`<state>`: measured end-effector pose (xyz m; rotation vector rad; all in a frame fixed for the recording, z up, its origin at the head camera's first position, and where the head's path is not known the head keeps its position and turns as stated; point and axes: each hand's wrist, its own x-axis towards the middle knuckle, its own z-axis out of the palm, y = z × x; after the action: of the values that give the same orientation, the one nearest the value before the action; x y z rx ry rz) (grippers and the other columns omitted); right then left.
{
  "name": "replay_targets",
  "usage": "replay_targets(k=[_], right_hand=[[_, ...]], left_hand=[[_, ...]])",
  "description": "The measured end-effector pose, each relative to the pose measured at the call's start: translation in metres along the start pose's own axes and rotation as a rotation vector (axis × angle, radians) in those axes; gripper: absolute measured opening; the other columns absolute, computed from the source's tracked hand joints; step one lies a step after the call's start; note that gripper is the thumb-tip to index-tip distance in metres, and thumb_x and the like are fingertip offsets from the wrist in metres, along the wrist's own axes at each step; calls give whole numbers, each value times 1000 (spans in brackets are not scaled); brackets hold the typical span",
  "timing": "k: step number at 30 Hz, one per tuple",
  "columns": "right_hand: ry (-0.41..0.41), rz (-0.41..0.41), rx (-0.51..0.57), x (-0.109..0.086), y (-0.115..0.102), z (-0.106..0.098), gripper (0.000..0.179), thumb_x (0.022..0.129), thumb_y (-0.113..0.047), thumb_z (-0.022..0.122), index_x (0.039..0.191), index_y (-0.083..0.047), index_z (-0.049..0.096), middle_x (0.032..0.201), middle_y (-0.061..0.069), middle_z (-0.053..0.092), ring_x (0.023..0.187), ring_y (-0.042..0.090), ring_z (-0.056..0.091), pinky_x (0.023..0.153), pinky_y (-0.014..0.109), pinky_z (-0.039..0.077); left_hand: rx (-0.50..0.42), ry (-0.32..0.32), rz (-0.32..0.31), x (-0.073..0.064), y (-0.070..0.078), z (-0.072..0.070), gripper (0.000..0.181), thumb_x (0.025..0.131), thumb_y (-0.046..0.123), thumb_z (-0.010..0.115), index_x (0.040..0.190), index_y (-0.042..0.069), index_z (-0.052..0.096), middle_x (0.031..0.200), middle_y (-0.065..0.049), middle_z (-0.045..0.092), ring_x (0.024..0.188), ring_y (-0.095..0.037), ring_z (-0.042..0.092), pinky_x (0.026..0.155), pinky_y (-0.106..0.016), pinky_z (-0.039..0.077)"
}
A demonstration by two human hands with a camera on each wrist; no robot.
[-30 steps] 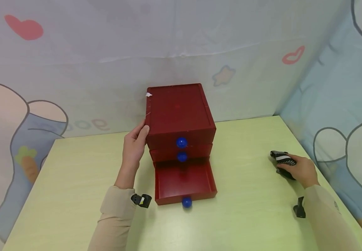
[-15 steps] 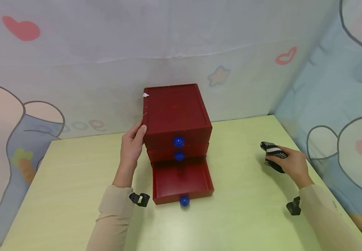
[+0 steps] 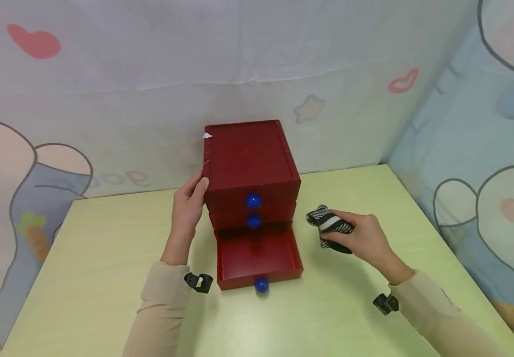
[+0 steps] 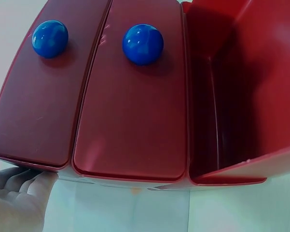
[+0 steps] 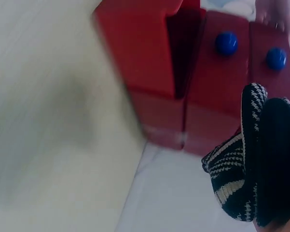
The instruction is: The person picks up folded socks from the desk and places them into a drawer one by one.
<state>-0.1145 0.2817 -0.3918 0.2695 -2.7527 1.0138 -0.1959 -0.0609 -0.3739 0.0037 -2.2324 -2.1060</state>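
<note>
A red drawer cabinet (image 3: 250, 158) with blue knobs stands against the back wall. Its bottom drawer (image 3: 258, 255) is pulled out, with a bare floor inside; the two drawers above are closed. My left hand (image 3: 187, 208) rests against the cabinet's left side, thumb near the front upper corner. In the left wrist view, the fingers (image 4: 19, 193) touch that side, their tips partly hidden. My right hand (image 3: 368, 240) pinches a folded black-and-white striped knitted bundle (image 3: 330, 228) above the table, right of the open drawer. The bundle's exact kind is unclear.
The pale yellow-green table (image 3: 105, 277) extends to both sides and in front of the cabinet. A printed cloth (image 3: 158, 59) hangs behind it, and another printed panel (image 3: 453, 139) borders the right edge.
The right hand has carried the knitted bundle leftward from the table's right side towards the open drawer. The left hand stays at the cabinet's side.
</note>
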Motion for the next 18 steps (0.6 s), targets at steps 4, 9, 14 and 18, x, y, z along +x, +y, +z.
replay_targets(k=[4, 9, 14, 18], right_hand=[[-56, -97, 26, 5, -22, 17, 46, 69, -17, 82, 111, -3, 68, 91, 10, 70, 74, 17, 63, 62, 25, 53], [-143, -168, 26, 13, -39, 41, 48, 70, -20, 81, 113, -4, 67, 88, 5, 70, 70, 11, 60, 58, 21, 50], [-224, -207, -49, 19, -49, 70, 50, 72, -23, 80, 115, -3, 65, 86, 6, 68, 69, 12, 58, 58, 19, 49], [-248, -199, -90, 23, -48, 94, 49, 73, -25, 79, 115, -5, 66, 92, 5, 67, 78, 15, 57, 67, 23, 50]], left_hand=[[1, 3, 4, 0, 0, 1, 45, 96, 28, 48, 139, 13, 44, 136, -7, 48, 120, -17, 49, 97, -30, 43], [4, 5, 7, 0, 0, 2, 46, 96, 29, 48, 139, 13, 43, 137, -7, 47, 121, -17, 49, 97, -31, 43], [-3, 7, 8, 2, -2, 5, 45, 96, 29, 49, 138, 13, 45, 136, -6, 48, 120, -17, 49, 97, -31, 44], [-4, 7, 3, 4, -3, 7, 45, 96, 30, 49, 138, 13, 45, 136, -6, 48, 120, -17, 49, 97, -31, 44]])
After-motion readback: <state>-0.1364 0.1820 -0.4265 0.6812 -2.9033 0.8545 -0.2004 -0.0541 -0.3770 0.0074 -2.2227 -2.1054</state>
